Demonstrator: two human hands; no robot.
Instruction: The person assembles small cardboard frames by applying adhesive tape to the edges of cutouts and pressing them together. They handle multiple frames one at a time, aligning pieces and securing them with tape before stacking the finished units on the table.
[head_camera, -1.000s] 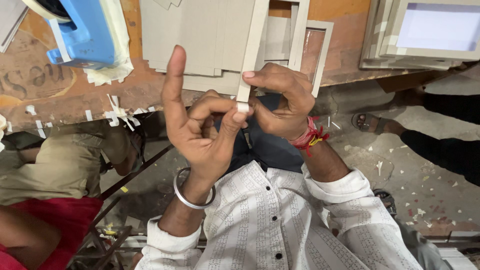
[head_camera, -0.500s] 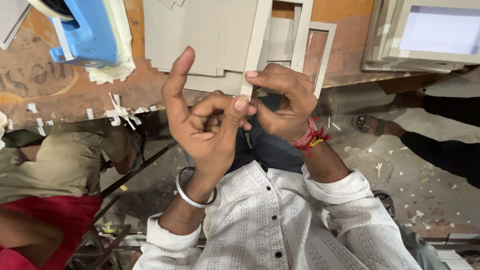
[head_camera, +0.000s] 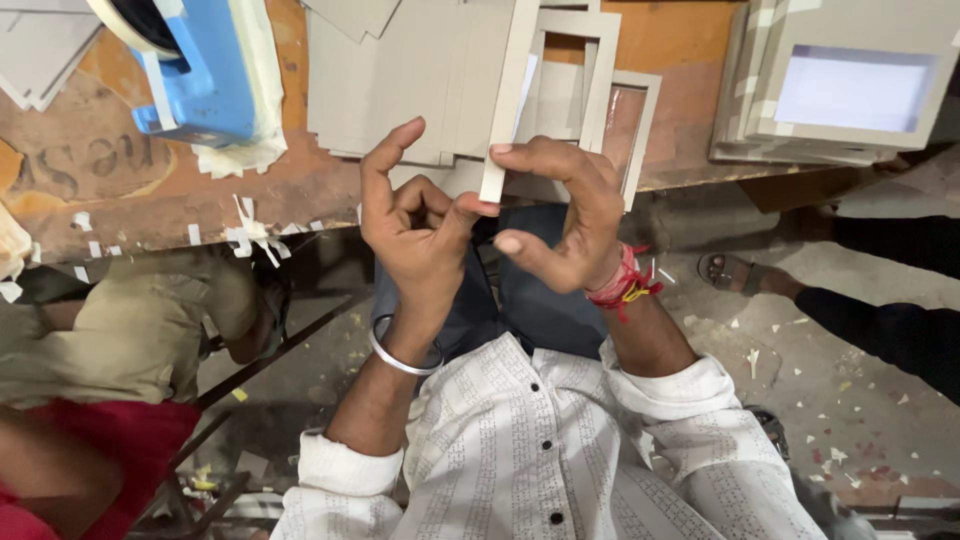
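Left hand (head_camera: 425, 225), right hand (head_camera: 560, 215) pinch cardboard strip (head_camera: 505, 100) (upright).

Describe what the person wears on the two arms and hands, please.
Both arms come out of a white shirt with fine grey printed stripes and dark buttons, its cuffs rolled back. The left hand has a plain silver bangle at the wrist. The right hand has red thread with some yellow tied round the wrist. The fingers are bare.
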